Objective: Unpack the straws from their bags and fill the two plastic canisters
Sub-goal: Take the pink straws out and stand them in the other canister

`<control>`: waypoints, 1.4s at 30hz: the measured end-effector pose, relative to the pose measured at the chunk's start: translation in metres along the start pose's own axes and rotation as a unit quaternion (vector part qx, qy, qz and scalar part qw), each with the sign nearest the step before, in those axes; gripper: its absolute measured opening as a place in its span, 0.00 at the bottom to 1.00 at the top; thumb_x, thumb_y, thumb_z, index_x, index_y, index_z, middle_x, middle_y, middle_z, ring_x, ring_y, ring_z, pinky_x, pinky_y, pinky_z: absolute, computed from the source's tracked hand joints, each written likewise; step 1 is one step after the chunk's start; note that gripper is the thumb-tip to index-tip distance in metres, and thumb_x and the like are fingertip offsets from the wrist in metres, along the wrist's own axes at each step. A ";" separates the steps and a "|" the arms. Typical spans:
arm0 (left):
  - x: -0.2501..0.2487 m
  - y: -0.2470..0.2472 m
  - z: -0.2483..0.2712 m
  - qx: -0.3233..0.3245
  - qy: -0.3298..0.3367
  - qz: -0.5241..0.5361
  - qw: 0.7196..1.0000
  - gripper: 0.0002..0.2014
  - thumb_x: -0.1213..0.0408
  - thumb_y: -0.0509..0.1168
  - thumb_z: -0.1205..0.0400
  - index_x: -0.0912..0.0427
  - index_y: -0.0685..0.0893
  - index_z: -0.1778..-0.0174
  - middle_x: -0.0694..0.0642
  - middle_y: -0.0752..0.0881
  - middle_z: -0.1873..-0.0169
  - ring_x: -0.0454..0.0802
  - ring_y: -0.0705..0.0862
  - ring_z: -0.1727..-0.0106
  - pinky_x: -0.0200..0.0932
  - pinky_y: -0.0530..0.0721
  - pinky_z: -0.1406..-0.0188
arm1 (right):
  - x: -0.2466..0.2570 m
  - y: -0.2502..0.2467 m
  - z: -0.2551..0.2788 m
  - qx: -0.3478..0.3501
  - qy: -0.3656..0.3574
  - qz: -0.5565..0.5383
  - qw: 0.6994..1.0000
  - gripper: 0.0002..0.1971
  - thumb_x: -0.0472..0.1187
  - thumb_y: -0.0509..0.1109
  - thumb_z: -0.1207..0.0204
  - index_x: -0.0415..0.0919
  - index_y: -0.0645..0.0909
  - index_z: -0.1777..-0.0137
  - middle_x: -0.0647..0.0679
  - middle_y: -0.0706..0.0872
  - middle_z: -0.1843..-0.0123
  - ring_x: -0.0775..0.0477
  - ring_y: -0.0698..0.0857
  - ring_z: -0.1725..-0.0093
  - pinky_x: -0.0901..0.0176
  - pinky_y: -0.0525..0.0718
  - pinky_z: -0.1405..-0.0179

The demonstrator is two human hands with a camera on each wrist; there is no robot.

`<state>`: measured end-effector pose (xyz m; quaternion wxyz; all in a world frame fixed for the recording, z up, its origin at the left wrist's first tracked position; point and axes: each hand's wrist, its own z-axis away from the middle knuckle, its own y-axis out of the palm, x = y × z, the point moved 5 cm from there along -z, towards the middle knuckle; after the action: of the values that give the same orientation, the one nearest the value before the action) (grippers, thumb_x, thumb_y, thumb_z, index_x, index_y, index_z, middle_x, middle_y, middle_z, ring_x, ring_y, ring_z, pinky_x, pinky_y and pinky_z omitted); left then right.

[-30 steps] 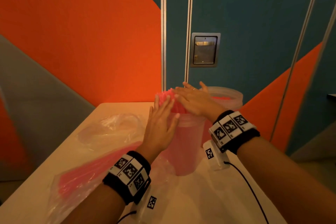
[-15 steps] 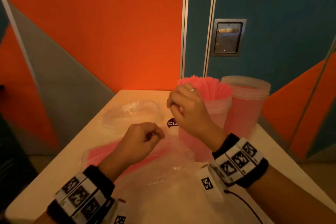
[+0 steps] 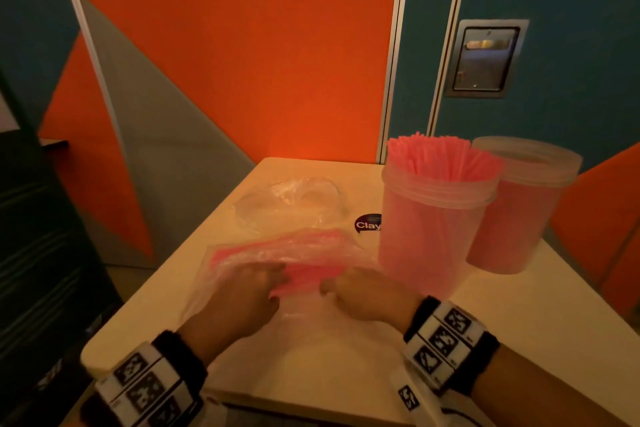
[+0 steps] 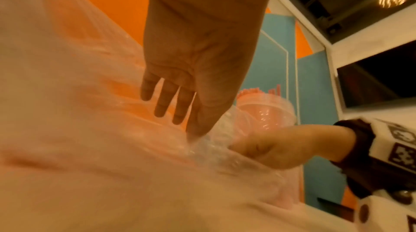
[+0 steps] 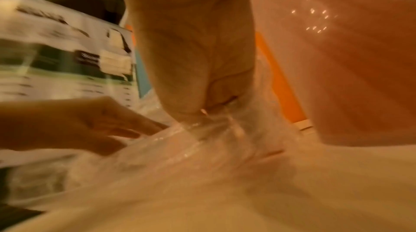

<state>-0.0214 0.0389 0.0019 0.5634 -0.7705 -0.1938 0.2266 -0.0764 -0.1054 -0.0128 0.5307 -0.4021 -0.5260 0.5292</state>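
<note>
On the counter (image 3: 519, 322) near the front edge lies a clear bag (image 3: 242, 253) with pink straws (image 3: 311, 269) inside. The left hand (image 3: 239, 295) has straight fingers poking at the bag's mouth and holds nothing. Just to its right, the right hand (image 3: 363, 291) pinches the bag's plastic. So the step looks like opening this bag to get the straws out. Next, the hands need to pull the mouth wide and grab a bunch of straws. Behind the bag sits an empty crumpled bag (image 3: 294, 198). Further right stands an open canister (image 3: 433, 218) stuffed with straws, and touching it a second canister (image 3: 519, 211) with its lid on. Both stand close to the right hand, so a big swing could knock them. The counter's left edge is near the bag, so straws could roll off there.
</note>
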 end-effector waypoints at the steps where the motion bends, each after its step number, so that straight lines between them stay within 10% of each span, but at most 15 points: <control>1: 0.012 0.005 -0.003 0.020 -0.021 -0.041 0.999 0.26 0.59 0.67 0.22 0.48 0.73 0.27 0.51 0.74 0.26 0.51 0.73 0.26 0.41 0.66 0.27 | -0.019 0.007 -0.005 0.035 0.055 0.011 0.998 0.20 0.32 0.54 0.19 0.41 0.73 0.29 0.39 0.79 0.32 0.39 0.80 0.36 0.52 0.76 0.39; 5: 0.052 0.017 -0.019 0.073 -0.113 -0.048 0.990 0.48 0.51 0.75 0.30 0.48 0.54 0.18 0.50 0.55 0.18 0.49 0.55 0.18 0.41 0.57 0.21 | -0.049 0.012 -0.018 0.105 0.120 0.011 0.987 0.30 0.31 0.63 0.23 0.45 0.62 0.22 0.42 0.72 0.25 0.40 0.76 0.30 0.53 0.77 0.34; 9: 0.059 0.026 -0.034 0.139 -0.126 -0.044 0.981 0.53 0.51 0.79 0.36 0.51 0.55 0.18 0.55 0.62 0.20 0.53 0.63 0.21 0.45 0.60 0.22 | -0.046 0.008 -0.035 0.127 0.119 0.043 0.984 0.38 0.30 0.71 0.30 0.49 0.62 0.22 0.43 0.70 0.24 0.40 0.74 0.29 0.50 0.78 0.32; 12: 0.051 0.024 -0.037 0.171 -0.109 -0.031 0.979 0.47 0.51 0.77 0.32 0.51 0.58 0.20 0.54 0.68 0.23 0.53 0.67 0.23 0.45 0.61 0.23 | -0.034 0.006 -0.061 0.129 0.090 0.023 0.987 0.25 0.33 0.69 0.27 0.44 0.72 0.29 0.43 0.80 0.34 0.42 0.81 0.40 0.54 0.83 0.42; 16: 0.042 0.014 -0.036 0.047 -0.057 -0.018 0.997 0.19 0.56 0.65 0.21 0.50 0.80 0.33 0.51 0.82 0.34 0.51 0.76 0.32 0.41 0.65 0.29 | -0.012 0.000 -0.097 -0.023 0.045 0.023 0.998 0.07 0.50 0.65 0.21 0.50 0.83 0.55 0.54 0.86 0.62 0.52 0.85 0.64 0.57 0.86 0.56; 21: 0.048 0.015 -0.022 0.000 -0.031 0.054 0.998 0.13 0.63 0.57 0.27 0.58 0.88 0.62 0.54 0.89 0.59 0.51 0.85 0.53 0.39 0.80 0.51 | 0.025 0.013 -0.109 -0.015 0.004 -0.047 0.999 0.22 0.58 0.56 0.21 0.44 0.83 0.43 0.47 0.86 0.48 0.48 0.84 0.50 0.51 0.83 0.42; 26: 0.055 0.014 -0.010 0.002 -0.035 0.034 0.999 0.08 0.67 0.63 0.35 0.53 0.87 0.72 0.50 0.89 0.67 0.49 0.86 0.63 0.22 0.68 0.67 | 0.022 0.017 -0.117 -0.019 0.025 -0.015 0.999 0.16 0.34 0.62 0.22 0.38 0.76 0.35 0.39 0.83 0.40 0.37 0.83 0.42 0.43 0.83 0.41; 29: 0.047 0.007 -0.008 -0.020 -0.004 0.029 0.999 0.08 0.67 0.64 0.39 0.49 0.85 0.78 0.50 0.91 0.64 0.51 0.89 0.62 0.35 0.83 0.67 | 0.026 0.016 -0.120 -0.047 0.026 0.010 0.999 0.12 0.37 0.60 0.19 0.39 0.78 0.38 0.40 0.86 0.43 0.40 0.85 0.48 0.45 0.84 0.45; 35: 0.050 0.002 -0.009 -0.008 -0.086 0.036 0.996 0.16 0.69 0.58 0.25 0.54 0.87 0.48 0.53 0.84 0.38 0.53 0.79 0.35 0.40 0.75 0.38 | 0.018 0.023 -0.118 -0.025 0.058 -0.002 0.998 0.11 0.36 0.56 0.18 0.38 0.80 0.44 0.42 0.86 0.49 0.41 0.85 0.50 0.46 0.84 0.45; 42: 0.057 -0.003 -0.007 -0.004 -0.150 0.006 0.989 0.21 0.71 0.61 0.22 0.50 0.76 0.34 0.49 0.78 0.33 0.46 0.73 0.31 0.35 0.70 0.35 | 0.005 0.008 -0.114 -0.100 0.029 -0.071 0.992 0.09 0.34 0.58 0.19 0.38 0.80 0.50 0.47 0.79 0.61 0.49 0.79 0.62 0.64 0.73 0.63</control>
<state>0.0292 0.0664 -0.0008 0.5237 -0.7313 -0.2725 0.3416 0.0335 -0.0850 -0.0344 0.5388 -0.4302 -0.5878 0.4231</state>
